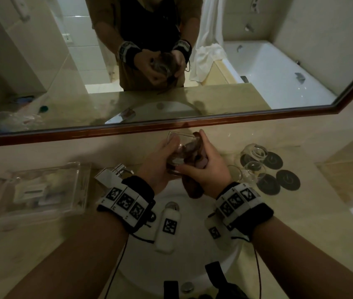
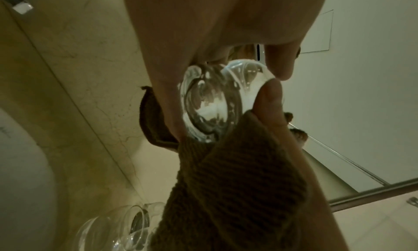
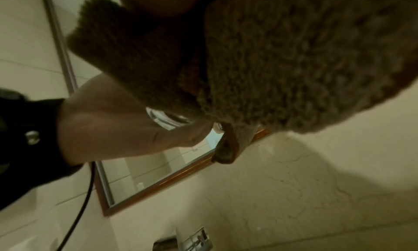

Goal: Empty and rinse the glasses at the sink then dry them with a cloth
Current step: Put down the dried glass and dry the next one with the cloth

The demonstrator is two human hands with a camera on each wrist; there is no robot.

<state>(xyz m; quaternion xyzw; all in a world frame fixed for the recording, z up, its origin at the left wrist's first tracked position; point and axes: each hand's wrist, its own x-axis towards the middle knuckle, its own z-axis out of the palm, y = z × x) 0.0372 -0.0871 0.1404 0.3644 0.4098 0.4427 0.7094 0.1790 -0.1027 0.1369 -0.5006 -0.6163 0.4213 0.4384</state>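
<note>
Glass [image 1: 177, 152] held above the sink [image 1: 193, 266], tilted, mouth toward the mirror [image 1: 214, 124]. Left hand [image 1: 160, 167] wraps its fingers round the glass wall; left wrist view shows the thick base [image 2: 212, 103] between fingertips. Right hand [image 1: 208, 169] grips a brown cloth [image 1: 193, 188], part of it pushed inside the glass, the tail hanging below. Two more glasses [image 1: 254, 160] on the surface [image 1: 300, 223] to the right, beside dark round coasters [image 1: 287, 180]. Clear tray [image 1: 41, 190] left of the tap [image 1: 115, 173].
</note>
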